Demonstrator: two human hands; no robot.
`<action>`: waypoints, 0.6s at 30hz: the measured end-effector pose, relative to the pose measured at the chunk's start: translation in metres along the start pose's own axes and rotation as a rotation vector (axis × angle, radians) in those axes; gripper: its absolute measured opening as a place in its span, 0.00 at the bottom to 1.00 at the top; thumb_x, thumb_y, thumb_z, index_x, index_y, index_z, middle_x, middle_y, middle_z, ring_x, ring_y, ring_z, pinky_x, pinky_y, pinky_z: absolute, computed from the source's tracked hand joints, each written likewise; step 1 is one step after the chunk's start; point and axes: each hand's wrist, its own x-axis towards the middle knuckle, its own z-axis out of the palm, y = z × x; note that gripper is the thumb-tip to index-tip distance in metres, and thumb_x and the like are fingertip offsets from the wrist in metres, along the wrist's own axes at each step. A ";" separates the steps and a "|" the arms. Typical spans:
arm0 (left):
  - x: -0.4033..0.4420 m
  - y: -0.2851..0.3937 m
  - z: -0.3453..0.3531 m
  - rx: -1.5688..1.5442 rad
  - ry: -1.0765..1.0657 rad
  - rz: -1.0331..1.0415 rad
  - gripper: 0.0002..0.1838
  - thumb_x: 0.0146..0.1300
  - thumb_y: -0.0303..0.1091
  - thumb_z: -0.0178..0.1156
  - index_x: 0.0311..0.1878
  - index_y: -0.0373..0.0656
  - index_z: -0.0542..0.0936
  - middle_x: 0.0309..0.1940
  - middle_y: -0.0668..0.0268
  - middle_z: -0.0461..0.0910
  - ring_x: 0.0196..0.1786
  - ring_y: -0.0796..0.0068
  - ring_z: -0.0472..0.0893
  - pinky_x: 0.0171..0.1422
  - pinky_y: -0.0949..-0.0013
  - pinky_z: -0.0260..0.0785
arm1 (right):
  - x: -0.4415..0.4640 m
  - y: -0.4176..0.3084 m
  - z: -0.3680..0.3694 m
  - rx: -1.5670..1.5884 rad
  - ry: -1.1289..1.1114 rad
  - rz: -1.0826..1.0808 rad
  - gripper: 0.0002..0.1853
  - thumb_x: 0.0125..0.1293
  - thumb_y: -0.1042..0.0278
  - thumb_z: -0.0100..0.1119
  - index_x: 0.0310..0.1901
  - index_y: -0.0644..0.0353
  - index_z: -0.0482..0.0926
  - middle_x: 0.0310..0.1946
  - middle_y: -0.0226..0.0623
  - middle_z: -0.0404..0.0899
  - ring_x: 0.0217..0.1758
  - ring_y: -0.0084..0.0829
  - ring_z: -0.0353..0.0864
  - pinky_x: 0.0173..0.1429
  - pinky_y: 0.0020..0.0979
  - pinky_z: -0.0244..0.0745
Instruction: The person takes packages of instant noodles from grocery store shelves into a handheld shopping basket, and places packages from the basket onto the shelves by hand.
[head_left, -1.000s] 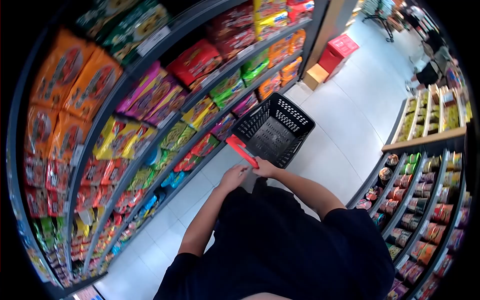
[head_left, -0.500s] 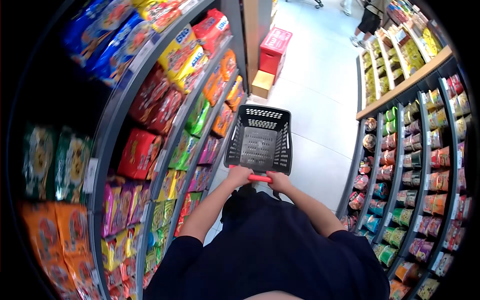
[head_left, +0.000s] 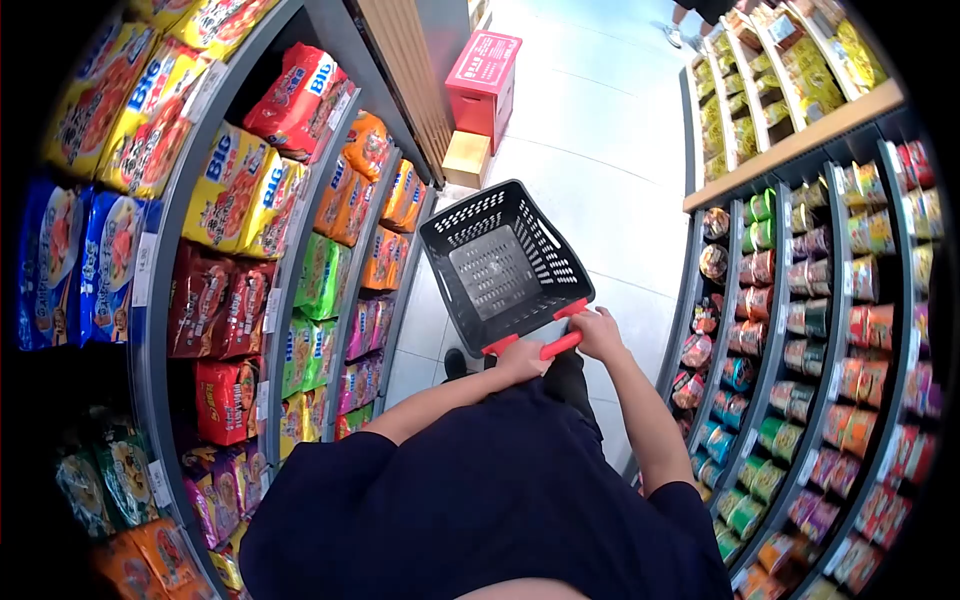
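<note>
A black plastic shopping basket (head_left: 497, 270) with perforated sides hangs in front of my body, turned at an angle, and I see nothing inside it. Its red handle (head_left: 561, 346) lies across the near side. My left hand (head_left: 522, 361) is closed around the handle's left part. Further right, the fingers of my right hand (head_left: 596, 333) are wrapped round the handle's other end. Both arms reach forward from dark short sleeves.
On the left, shelves hold bagged noodle packs (head_left: 232, 187). Shelves of cup noodles (head_left: 808, 318) line the right side. Ahead, a red box (head_left: 483, 82) and a small cardboard box (head_left: 466, 158) stand by a wooden panel. A person's foot (head_left: 673, 36) shows at the top.
The basket has swung counterclockwise in view, with my hands still on its handle. Left-hand shelf packs have shifted downward in view, and the red box has moved left. The person ahead is mostly out of frame.
</note>
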 end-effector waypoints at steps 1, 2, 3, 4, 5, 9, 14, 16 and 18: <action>0.022 0.008 0.007 -0.022 0.011 -0.004 0.21 0.56 0.52 0.58 0.31 0.40 0.79 0.25 0.54 0.80 0.31 0.51 0.80 0.39 0.52 0.71 | 0.013 0.022 -0.013 -0.016 -0.010 -0.025 0.10 0.46 0.71 0.63 0.34 0.49 0.79 0.34 0.30 0.81 0.48 0.35 0.79 0.65 0.48 0.61; 0.045 0.021 0.014 -0.049 0.022 -0.014 0.21 0.56 0.52 0.58 0.32 0.41 0.79 0.26 0.54 0.80 0.32 0.51 0.80 0.40 0.52 0.71 | 0.024 0.047 -0.026 -0.031 -0.026 -0.053 0.10 0.46 0.71 0.63 0.34 0.49 0.80 0.35 0.30 0.81 0.48 0.34 0.79 0.66 0.48 0.60; 0.070 0.034 0.019 -0.072 0.038 -0.021 0.21 0.56 0.53 0.58 0.33 0.41 0.79 0.27 0.54 0.80 0.33 0.50 0.80 0.40 0.53 0.71 | 0.039 0.071 -0.042 -0.047 -0.037 -0.083 0.10 0.46 0.71 0.63 0.34 0.48 0.80 0.35 0.30 0.80 0.49 0.34 0.79 0.67 0.48 0.60; 0.094 0.045 0.020 -0.098 -0.011 -0.065 0.22 0.57 0.52 0.58 0.40 0.41 0.77 0.32 0.52 0.80 0.37 0.51 0.80 0.43 0.54 0.70 | 0.055 0.096 -0.051 -0.071 -0.074 -0.113 0.10 0.46 0.71 0.64 0.34 0.48 0.81 0.37 0.28 0.80 0.50 0.32 0.78 0.68 0.50 0.59; 0.112 0.057 0.018 -0.134 0.005 -0.060 0.21 0.58 0.51 0.59 0.42 0.41 0.76 0.32 0.53 0.80 0.37 0.52 0.80 0.42 0.55 0.70 | 0.070 0.112 -0.070 -0.099 -0.116 -0.154 0.10 0.47 0.72 0.62 0.33 0.47 0.82 0.37 0.28 0.79 0.50 0.32 0.78 0.67 0.50 0.59; 0.166 0.090 -0.001 -0.263 0.111 -0.055 0.24 0.60 0.44 0.60 0.54 0.41 0.69 0.35 0.52 0.78 0.38 0.54 0.79 0.43 0.58 0.69 | 0.140 0.169 -0.124 -0.163 -0.294 -0.319 0.12 0.47 0.75 0.58 0.33 0.45 0.83 0.37 0.28 0.79 0.49 0.33 0.78 0.66 0.47 0.62; 0.228 0.101 -0.028 -0.287 0.326 -0.175 0.25 0.61 0.40 0.60 0.58 0.41 0.67 0.35 0.52 0.79 0.39 0.53 0.79 0.43 0.58 0.70 | 0.225 0.180 -0.162 -0.190 -0.292 -0.442 0.11 0.46 0.78 0.57 0.31 0.50 0.83 0.38 0.28 0.79 0.50 0.33 0.77 0.61 0.43 0.66; 0.247 0.097 -0.046 -0.281 0.386 -0.214 0.27 0.61 0.40 0.60 0.60 0.40 0.65 0.34 0.53 0.79 0.34 0.57 0.80 0.40 0.60 0.71 | 0.256 0.174 -0.173 -0.196 -0.153 -0.544 0.11 0.47 0.79 0.57 0.31 0.50 0.82 0.38 0.28 0.79 0.50 0.32 0.76 0.61 0.43 0.67; 0.273 0.091 -0.054 -0.464 0.402 -0.278 0.29 0.61 0.40 0.60 0.61 0.39 0.64 0.33 0.54 0.78 0.31 0.62 0.80 0.37 0.61 0.71 | 0.286 0.169 -0.183 -0.209 -0.043 -0.640 0.10 0.49 0.79 0.57 0.30 0.51 0.82 0.38 0.28 0.78 0.51 0.32 0.75 0.61 0.44 0.67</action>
